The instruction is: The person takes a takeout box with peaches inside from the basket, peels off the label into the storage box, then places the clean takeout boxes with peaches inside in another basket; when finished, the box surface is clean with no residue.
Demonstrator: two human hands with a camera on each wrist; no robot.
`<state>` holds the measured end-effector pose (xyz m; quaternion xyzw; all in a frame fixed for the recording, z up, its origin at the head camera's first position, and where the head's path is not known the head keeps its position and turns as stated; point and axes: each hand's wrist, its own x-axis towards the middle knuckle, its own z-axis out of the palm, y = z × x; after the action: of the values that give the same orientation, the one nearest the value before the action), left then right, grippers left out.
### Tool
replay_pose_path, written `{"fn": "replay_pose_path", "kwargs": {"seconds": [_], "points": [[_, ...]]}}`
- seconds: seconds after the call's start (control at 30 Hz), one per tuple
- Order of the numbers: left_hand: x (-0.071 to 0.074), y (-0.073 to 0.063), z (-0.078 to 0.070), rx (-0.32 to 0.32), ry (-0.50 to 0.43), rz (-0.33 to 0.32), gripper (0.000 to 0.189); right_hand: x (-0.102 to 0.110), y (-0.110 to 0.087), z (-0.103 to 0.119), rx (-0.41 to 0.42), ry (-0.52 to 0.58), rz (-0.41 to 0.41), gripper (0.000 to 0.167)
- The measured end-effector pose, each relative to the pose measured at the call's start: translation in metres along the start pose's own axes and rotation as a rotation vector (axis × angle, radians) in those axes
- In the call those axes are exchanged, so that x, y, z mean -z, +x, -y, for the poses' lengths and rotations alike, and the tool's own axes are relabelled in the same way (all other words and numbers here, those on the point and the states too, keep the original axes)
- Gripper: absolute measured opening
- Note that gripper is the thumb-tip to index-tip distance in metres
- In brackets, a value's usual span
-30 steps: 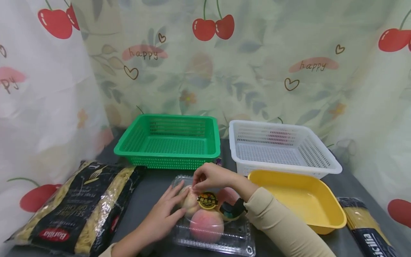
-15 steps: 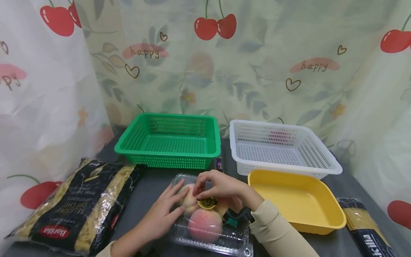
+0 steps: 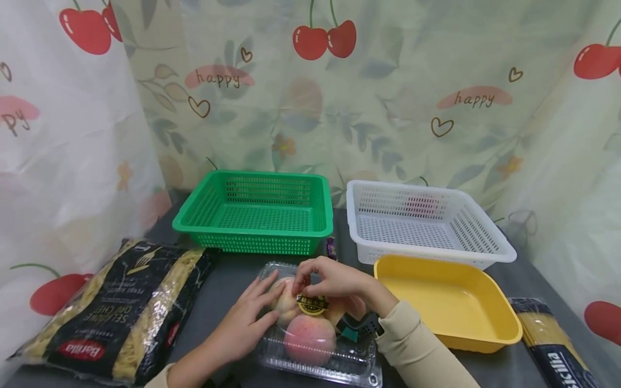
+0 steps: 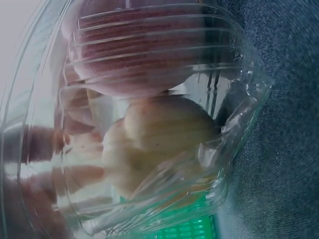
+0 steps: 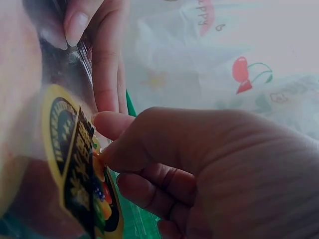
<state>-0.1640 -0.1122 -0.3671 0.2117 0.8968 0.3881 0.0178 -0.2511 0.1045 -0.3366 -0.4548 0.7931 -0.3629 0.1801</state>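
Note:
A clear plastic clamshell box point(image 3: 280, 358) of peaches point(image 3: 310, 339) lies at the front middle of the table in the head view. On its lid is a round black-and-gold sticker point(image 3: 312, 305), large in the right wrist view. My right hand point(image 3: 335, 280) has curled fingers, its thumb and index fingertips pinching the sticker's edge. Fairly straight fingers of my left hand point(image 3: 247, 320) rest on the lid's left side. Through the plastic, the left wrist view shows a pink peach point(image 4: 134, 55) and a paler one point(image 4: 169, 119).
Behind the box stand a green basket point(image 3: 271, 245) and a white basket point(image 3: 427, 248). A yellow tub point(image 3: 448, 302) is right of the box. A black pasta bag point(image 3: 111, 312) lies left, a spaghetti pack point(image 3: 548, 339) far right. A small purple wrapper point(image 3: 331, 248) lies between the baskets.
My right hand has come lower over the sticker, nearer to me, and its wrist has shifted right. The left hand stays on the lid. Over the last half second, little has moved.

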Motion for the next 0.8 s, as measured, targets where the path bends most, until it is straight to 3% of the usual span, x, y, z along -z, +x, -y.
{"fn": "replay_pose_path", "kwargs": {"seconds": [0.8], "points": [[0.0014,-0.0005,-0.0007,0.011,-0.022,0.022,0.049,0.0001,-0.0005,0.0005,-0.038,0.039,0.002,0.018]]}}
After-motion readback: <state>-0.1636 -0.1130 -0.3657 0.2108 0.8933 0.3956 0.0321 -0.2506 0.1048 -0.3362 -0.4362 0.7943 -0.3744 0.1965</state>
